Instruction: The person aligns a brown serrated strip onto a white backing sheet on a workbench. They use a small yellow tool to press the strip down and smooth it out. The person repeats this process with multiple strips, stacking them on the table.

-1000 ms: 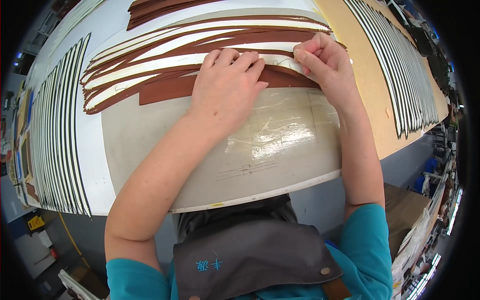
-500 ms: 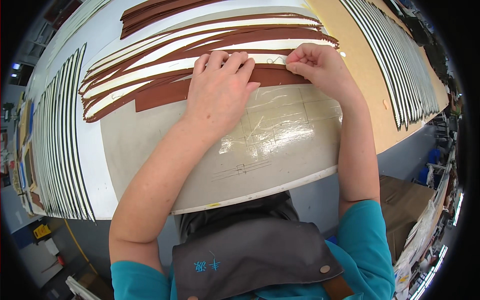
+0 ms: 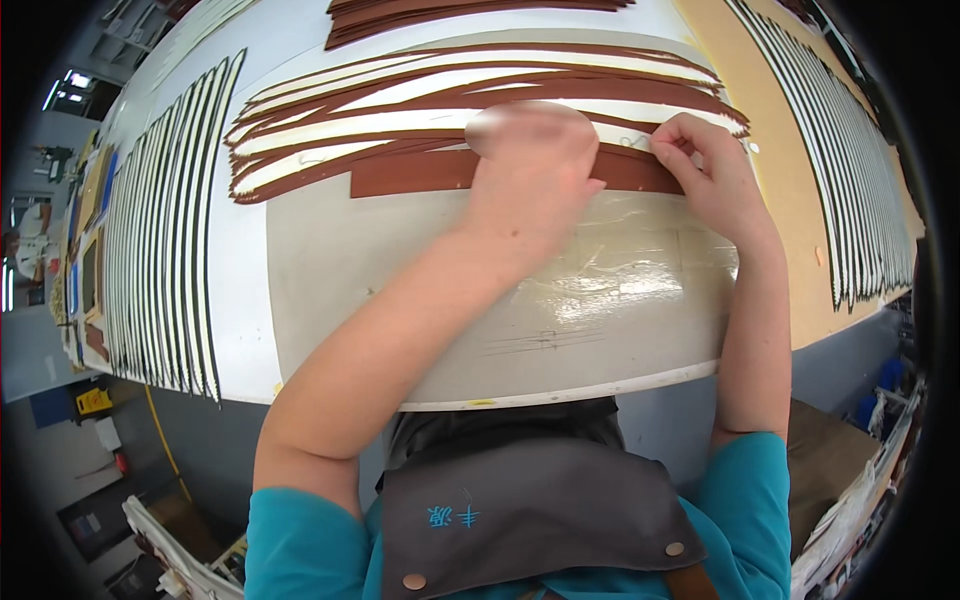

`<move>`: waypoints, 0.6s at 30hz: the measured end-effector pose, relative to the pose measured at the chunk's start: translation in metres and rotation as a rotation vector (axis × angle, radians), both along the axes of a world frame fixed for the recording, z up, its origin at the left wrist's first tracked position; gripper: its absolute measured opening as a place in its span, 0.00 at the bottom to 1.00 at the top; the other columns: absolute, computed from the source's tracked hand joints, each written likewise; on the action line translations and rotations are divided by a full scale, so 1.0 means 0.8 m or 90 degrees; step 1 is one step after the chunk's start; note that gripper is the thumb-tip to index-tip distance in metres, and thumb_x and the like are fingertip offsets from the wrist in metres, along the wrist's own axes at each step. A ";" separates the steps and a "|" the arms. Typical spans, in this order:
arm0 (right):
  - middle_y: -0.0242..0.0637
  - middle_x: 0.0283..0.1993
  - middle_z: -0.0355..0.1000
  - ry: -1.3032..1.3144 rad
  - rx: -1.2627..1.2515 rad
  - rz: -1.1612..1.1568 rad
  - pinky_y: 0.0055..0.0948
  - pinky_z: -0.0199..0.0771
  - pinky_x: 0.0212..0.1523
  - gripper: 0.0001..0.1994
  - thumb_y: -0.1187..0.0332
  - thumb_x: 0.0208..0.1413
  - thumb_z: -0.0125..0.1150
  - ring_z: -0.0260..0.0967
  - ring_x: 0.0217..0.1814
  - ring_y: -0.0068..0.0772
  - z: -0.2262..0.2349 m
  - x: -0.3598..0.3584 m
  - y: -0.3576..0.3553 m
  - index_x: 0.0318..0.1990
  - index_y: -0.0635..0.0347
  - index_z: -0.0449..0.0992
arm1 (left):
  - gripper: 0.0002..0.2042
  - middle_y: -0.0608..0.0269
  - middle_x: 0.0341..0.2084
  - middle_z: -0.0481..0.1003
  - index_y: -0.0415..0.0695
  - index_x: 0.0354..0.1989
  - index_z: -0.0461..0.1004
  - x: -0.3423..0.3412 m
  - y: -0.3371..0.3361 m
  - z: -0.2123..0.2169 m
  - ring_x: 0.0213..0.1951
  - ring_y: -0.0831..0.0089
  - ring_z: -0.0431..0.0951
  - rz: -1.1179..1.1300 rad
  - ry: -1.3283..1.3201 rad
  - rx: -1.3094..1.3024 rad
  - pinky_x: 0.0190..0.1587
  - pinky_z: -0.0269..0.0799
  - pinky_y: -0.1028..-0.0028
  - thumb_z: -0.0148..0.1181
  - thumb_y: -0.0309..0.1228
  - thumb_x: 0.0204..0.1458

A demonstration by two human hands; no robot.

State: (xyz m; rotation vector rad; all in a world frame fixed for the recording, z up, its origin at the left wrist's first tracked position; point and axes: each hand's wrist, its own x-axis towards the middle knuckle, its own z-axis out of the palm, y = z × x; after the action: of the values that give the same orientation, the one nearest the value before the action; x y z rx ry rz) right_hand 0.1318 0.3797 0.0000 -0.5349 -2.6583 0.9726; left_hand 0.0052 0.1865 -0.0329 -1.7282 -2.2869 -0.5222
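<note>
My left hand [image 3: 535, 175] is over the middle of a flat brown strip [image 3: 410, 175], its fingers smeared by motion. Thumb and fingers of my right hand [image 3: 705, 165] are pinched together at the upper edge of this strip, towards its right end. Just left of that pinch, a thin loose thread [image 3: 632, 141] curls on a white band. Beyond the front strip lies a loose bundle of long brown and white strips [image 3: 400, 95] with zigzag-cut ends, some crossing each other. The strip's edge under both hands is partly hidden.
A grey mat with a shiny clear sheet [image 3: 600, 285] covers the table near me. Black-and-white strips lie in rows at the left [image 3: 165, 240] and right [image 3: 830, 170]. More brown strips [image 3: 450, 20] are stacked at the back. The table's front edge [image 3: 560, 392] curves before my apron.
The whole view has shifted, so the table and hands appear further right. My left hand, with fingers spread on the strip before, is now blurred. The right hand keeps its pinch.
</note>
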 end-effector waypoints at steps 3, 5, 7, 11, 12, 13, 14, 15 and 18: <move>0.36 0.39 0.76 0.168 0.076 0.147 0.31 0.74 0.41 0.04 0.74 0.64 0.59 0.70 0.40 0.34 -0.012 -0.008 0.003 0.38 0.66 0.74 | 0.19 0.65 0.54 0.76 0.42 0.55 0.77 0.000 0.001 -0.001 0.55 0.62 0.71 -0.004 -0.006 0.008 0.64 0.62 0.57 0.66 0.37 0.57; 0.37 0.41 0.75 0.182 0.063 0.156 0.32 0.74 0.43 0.04 0.75 0.65 0.58 0.70 0.42 0.34 -0.015 -0.014 -0.001 0.38 0.66 0.72 | 0.19 0.65 0.54 0.76 0.42 0.55 0.77 -0.001 0.000 -0.001 0.55 0.62 0.71 0.000 -0.005 0.009 0.63 0.63 0.58 0.66 0.37 0.57; 0.37 0.41 0.75 0.192 0.015 0.143 0.32 0.74 0.44 0.04 0.75 0.66 0.57 0.69 0.43 0.34 -0.018 -0.016 -0.003 0.37 0.66 0.71 | 0.19 0.65 0.54 0.75 0.42 0.54 0.77 -0.001 0.000 -0.002 0.55 0.62 0.71 -0.003 -0.006 0.012 0.63 0.63 0.58 0.66 0.37 0.57; 0.36 0.39 0.74 0.160 -0.046 0.123 0.29 0.71 0.47 0.04 0.74 0.66 0.57 0.68 0.43 0.31 -0.021 -0.013 0.001 0.37 0.64 0.71 | 0.19 0.65 0.54 0.75 0.42 0.54 0.77 0.000 0.001 -0.003 0.55 0.62 0.71 -0.001 -0.003 0.015 0.63 0.63 0.58 0.67 0.38 0.57; 0.36 0.38 0.74 0.141 -0.033 0.127 0.28 0.71 0.48 0.04 0.74 0.66 0.57 0.68 0.43 0.30 -0.019 -0.012 0.003 0.37 0.64 0.71 | 0.20 0.65 0.54 0.75 0.42 0.54 0.77 0.001 0.001 -0.003 0.55 0.62 0.71 0.000 -0.002 0.015 0.63 0.63 0.58 0.67 0.38 0.57; 0.34 0.38 0.73 0.137 -0.050 0.127 0.28 0.70 0.48 0.05 0.74 0.67 0.56 0.67 0.43 0.29 -0.019 -0.012 0.003 0.37 0.63 0.71 | 0.19 0.65 0.54 0.75 0.42 0.54 0.78 0.001 0.000 -0.003 0.55 0.62 0.71 0.005 -0.004 0.016 0.63 0.63 0.58 0.67 0.38 0.57; 0.33 0.38 0.72 0.133 -0.065 0.124 0.27 0.69 0.48 0.05 0.74 0.68 0.56 0.66 0.43 0.27 -0.018 -0.012 0.002 0.37 0.63 0.71 | 0.19 0.66 0.54 0.76 0.42 0.54 0.78 0.001 -0.001 -0.003 0.55 0.62 0.71 0.008 -0.007 0.018 0.63 0.63 0.58 0.67 0.38 0.57; 0.32 0.37 0.71 0.129 -0.080 0.122 0.27 0.68 0.49 0.05 0.73 0.68 0.55 0.66 0.42 0.26 -0.016 -0.012 0.002 0.37 0.62 0.71 | 0.19 0.66 0.54 0.76 0.42 0.54 0.78 0.001 -0.001 -0.003 0.55 0.63 0.71 0.011 -0.009 0.020 0.63 0.63 0.58 0.67 0.38 0.57; 0.28 0.37 0.69 0.160 -0.242 0.134 0.25 0.66 0.48 0.06 0.72 0.69 0.54 0.63 0.41 0.22 -0.005 -0.002 -0.003 0.37 0.61 0.71 | 0.19 0.66 0.54 0.76 0.43 0.54 0.78 -0.001 -0.002 -0.002 0.55 0.63 0.71 0.000 -0.023 0.028 0.63 0.63 0.58 0.67 0.38 0.57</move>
State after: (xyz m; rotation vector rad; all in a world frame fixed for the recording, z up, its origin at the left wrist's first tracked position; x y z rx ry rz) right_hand 0.1298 0.3774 -0.0039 -0.1865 -2.3482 1.5136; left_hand 0.0041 0.1845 -0.0347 -1.7113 -2.2830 -0.6027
